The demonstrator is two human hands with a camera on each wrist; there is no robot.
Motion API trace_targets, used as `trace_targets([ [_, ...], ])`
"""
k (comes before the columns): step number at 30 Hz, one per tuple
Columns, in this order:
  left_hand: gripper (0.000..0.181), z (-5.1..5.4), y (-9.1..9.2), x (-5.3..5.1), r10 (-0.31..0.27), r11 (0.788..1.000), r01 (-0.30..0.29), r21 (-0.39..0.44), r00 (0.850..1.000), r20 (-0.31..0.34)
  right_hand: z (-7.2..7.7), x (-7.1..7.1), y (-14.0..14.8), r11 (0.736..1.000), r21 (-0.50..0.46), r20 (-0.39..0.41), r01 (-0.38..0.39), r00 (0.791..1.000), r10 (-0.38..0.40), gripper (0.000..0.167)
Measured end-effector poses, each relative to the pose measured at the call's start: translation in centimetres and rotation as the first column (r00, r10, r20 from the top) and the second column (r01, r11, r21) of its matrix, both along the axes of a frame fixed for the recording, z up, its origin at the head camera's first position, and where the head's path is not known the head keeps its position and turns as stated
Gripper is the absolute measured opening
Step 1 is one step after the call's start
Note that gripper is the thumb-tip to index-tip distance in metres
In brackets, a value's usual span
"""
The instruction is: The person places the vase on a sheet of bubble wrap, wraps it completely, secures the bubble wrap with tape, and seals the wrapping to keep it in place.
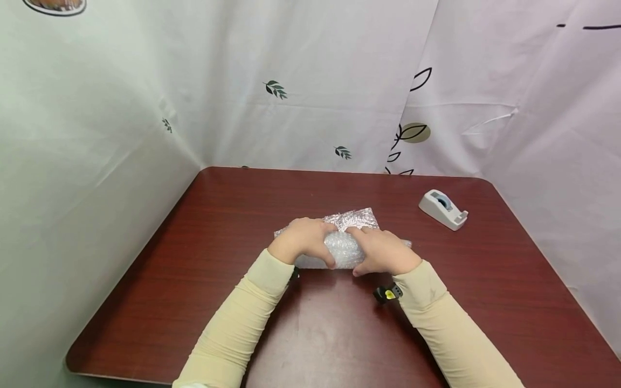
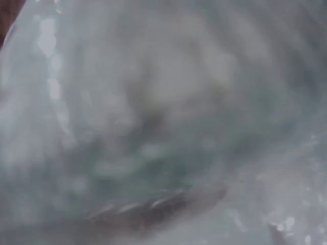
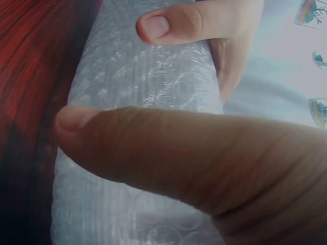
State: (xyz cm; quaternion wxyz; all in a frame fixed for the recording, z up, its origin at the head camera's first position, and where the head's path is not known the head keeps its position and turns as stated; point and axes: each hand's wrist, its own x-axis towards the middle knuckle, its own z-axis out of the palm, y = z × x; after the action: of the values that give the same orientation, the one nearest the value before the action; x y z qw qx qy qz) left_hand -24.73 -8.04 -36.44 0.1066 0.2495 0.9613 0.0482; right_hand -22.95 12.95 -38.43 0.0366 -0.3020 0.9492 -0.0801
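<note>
A rolled bundle of clear bubble wrap [image 1: 343,247] lies across the middle of the table, with a flat flap of the wrap [image 1: 358,218] behind it. My left hand [image 1: 305,240] grips the bundle's left part, thumb on the near side and fingers over the top. On its right part, my right hand [image 1: 385,252] holds on in a similar way. Both thumbs lie across the bubble wrap [image 3: 127,76] in the right wrist view. The left wrist view is filled by blurred wrap [image 2: 168,76]; what may be inside cannot be told.
A white tape dispenser [image 1: 442,209] with a roll of tape stands at the back right of the dark red wooden table [image 1: 204,280]. White patterned cloth [image 1: 301,81] hangs behind the table and along both sides.
</note>
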Motion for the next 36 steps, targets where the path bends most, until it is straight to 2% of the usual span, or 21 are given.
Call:
trace_targets([
  [7,0.083,-0.3,-0.1,-0.2,-0.03,1.0,0.03,-0.008,0.999,-0.03,-0.4,-0.2,0.1,1.0,-0.016,-0.021,-0.01,1.0,0.01,0.086],
  [13,0.082,0.0,-0.1,0.2,-0.065,0.998,0.065,-0.005,0.996,-0.061,-0.7,-0.4,0.2,0.999,-0.05,-0.001,-0.002,1.0,0.002,0.083],
  [19,0.081,0.4,0.3,0.9,-0.051,0.998,0.047,-0.045,0.995,-0.089,-0.9,-0.7,0.2,0.996,-0.089,0.04,0.028,0.999,-0.024,0.07],
  [23,0.084,0.5,0.6,1.3,-0.039,0.995,0.029,-0.091,0.992,-0.117,-0.9,-0.8,0.3,0.994,-0.102,0.071,0.033,0.997,-0.025,0.07],
  [31,0.091,0.0,0.9,1.3,-0.059,0.99,0.034,-0.135,0.981,-0.184,-1.1,-1.2,0.6,0.986,-0.169,0.158,0.011,0.987,0.016,0.064],
  [36,0.091,0.0,0.9,1.3,-0.068,0.989,0.042,-0.14,0.98,-0.188,-1.4,-1.6,0.9,0.984,-0.179,0.187,0.007,0.982,0.027,0.06],
])
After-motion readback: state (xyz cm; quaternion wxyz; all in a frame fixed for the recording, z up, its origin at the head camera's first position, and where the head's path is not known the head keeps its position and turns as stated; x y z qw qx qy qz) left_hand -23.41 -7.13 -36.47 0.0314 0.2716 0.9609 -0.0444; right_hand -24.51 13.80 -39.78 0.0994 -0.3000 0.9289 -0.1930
